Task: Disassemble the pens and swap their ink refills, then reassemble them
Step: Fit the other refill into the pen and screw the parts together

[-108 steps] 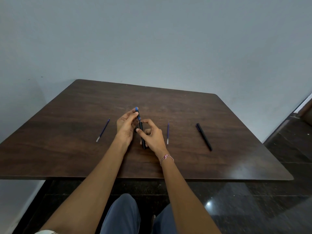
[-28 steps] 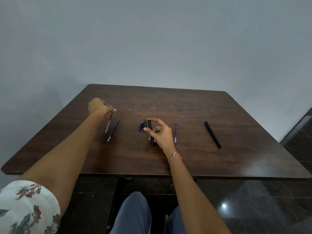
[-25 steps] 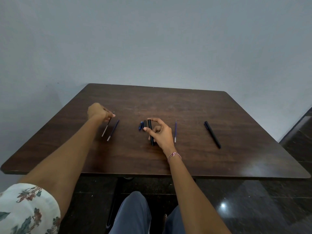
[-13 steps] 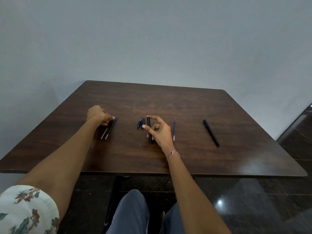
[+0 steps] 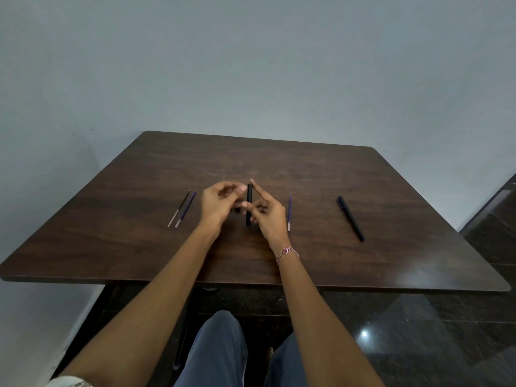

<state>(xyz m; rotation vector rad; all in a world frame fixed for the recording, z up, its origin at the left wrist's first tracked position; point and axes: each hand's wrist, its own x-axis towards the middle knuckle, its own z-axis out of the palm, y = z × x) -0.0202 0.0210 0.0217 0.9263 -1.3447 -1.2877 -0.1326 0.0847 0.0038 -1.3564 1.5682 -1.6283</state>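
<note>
On table [image 5: 307, 169], three refills [image 5: 179, 208] [image 5: 185, 209] [image 5: 289, 213], one capped pen [image 5: 351, 219], right grip [image 5: 268, 219] pinching barrel [image 5: 249, 194], left grip [image 5: 215, 208] unclear.

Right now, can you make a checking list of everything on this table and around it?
Surface: dark brown wooden table with rounded corners.
Job's things: short black pen barrel in the middle; thin dark refill and thin blue refill lying side by side on the left; second thin blue refill just right of the hands; long black pen lying far right.
Clutter: nothing seen.
Grips: right hand pinches the barrel; left hand is blurred beside it, fingers curled, and whether it holds anything is unclear.
Cables: nothing seen.
Surroundings: plain grey wall, dark glossy floor.
</note>
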